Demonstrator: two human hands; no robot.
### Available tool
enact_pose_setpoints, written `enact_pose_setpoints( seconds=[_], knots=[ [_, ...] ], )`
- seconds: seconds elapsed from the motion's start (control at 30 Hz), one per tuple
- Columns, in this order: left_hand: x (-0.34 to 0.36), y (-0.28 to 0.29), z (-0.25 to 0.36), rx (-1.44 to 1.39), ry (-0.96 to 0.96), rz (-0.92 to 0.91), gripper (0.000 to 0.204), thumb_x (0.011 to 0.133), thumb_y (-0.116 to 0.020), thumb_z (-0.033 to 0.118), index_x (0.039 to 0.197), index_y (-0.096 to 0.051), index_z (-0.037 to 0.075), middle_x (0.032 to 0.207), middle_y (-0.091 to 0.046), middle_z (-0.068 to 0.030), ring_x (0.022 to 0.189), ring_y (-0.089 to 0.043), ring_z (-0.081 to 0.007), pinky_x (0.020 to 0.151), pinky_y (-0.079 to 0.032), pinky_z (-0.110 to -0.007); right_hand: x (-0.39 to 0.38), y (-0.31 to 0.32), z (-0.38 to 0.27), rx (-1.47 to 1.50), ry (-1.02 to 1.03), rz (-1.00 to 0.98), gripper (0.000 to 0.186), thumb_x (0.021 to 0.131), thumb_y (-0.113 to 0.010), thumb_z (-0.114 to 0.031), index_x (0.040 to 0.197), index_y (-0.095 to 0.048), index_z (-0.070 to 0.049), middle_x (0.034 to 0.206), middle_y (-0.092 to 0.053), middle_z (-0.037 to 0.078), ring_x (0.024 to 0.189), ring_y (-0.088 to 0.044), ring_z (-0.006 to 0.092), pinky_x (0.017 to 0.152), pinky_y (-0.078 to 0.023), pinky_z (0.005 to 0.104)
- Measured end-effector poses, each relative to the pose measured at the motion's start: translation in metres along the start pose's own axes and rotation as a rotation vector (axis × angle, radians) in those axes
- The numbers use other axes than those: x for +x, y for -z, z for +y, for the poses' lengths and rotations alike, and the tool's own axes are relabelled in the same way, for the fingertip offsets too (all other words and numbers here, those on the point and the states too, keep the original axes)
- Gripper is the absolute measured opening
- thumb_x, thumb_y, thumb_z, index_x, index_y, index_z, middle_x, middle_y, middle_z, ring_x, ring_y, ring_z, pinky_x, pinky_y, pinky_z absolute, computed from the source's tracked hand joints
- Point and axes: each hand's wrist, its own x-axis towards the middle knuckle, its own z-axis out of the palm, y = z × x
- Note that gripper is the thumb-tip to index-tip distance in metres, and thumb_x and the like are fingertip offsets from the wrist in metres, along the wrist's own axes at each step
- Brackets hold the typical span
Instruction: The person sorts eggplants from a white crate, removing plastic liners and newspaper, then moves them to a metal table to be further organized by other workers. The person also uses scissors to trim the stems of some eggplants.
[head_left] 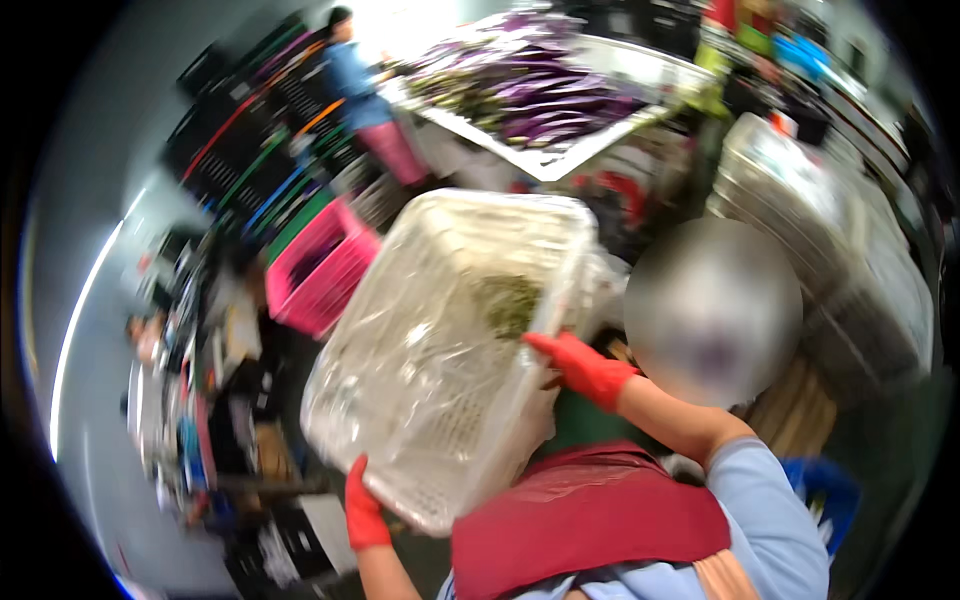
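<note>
Between my two red-gloved hands hangs a large white plastic basket point(440, 215), tilted and lined with clear plastic film. Some green plant scraps point(507, 305) lie inside, close to its right wall. My right hand point(590, 370) grips the rim on the right side, the thumb along the edge and the other fingers partly hidden behind the wall. At the near left corner my left hand point(365, 508) holds the rim, thumb up, its other fingers out of sight under the basket.
A white table point(560, 165) heaped with purple, long vegetables point(560, 115) stands ahead, a person point(365, 100) beside it. A pink basket point(340, 250) sits to the left, dark stacked crates point(225, 130) behind. Wrapped stacks point(830, 240) stand at right; a blue container point(825, 490) is lower right.
</note>
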Motion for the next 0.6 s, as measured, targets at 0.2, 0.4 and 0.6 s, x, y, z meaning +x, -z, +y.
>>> enact_pose_setpoints(
  seconds=[0.2,0.4,0.6],
  knots=[
    [0.009,0.067,0.208,0.14,-0.127,-0.028,0.063,0.084,-0.055,0.037,0.135,-0.04,0.004,0.133,-0.048,-0.0128,0.121,-0.046,-0.032,0.102,-0.037,-0.045,0.009,-0.13,-0.087,0.334,0.378,0.056,0.072,0.074,-0.06,-0.034,0.132,-0.031,-0.002,0.107,-0.051,0.017,0.091,-0.054,0.0295,0.064,-0.048,0.0434],
    [-0.013,0.046,0.269,1.021,-0.199,0.373,0.041,0.088,-0.056,0.041,0.098,-0.06,0.002,0.065,-0.058,-0.0068,0.037,-0.033,-0.0124,0.033,-0.029,-0.027,-0.025,-0.149,0.009,0.68,0.273,0.234,0.055,0.073,-0.06,-0.02,0.121,-0.043,0.002,0.096,-0.056,0.016,0.083,-0.056,0.0269,0.066,-0.049,0.043],
    [-0.046,-0.08,0.265,0.673,-0.166,-0.261,0.057,0.083,-0.056,0.035,0.129,-0.044,0.004,0.123,-0.05,-0.0122,0.107,-0.045,-0.0277,0.091,-0.037,-0.041,-0.046,-0.182,0.111,1.203,0.444,0.296,0.049,0.078,-0.057,-0.017,0.122,-0.047,0.001,0.102,-0.059,0.018,0.09,-0.057,0.0297,0.082,-0.047,0.0394]
  ],
)
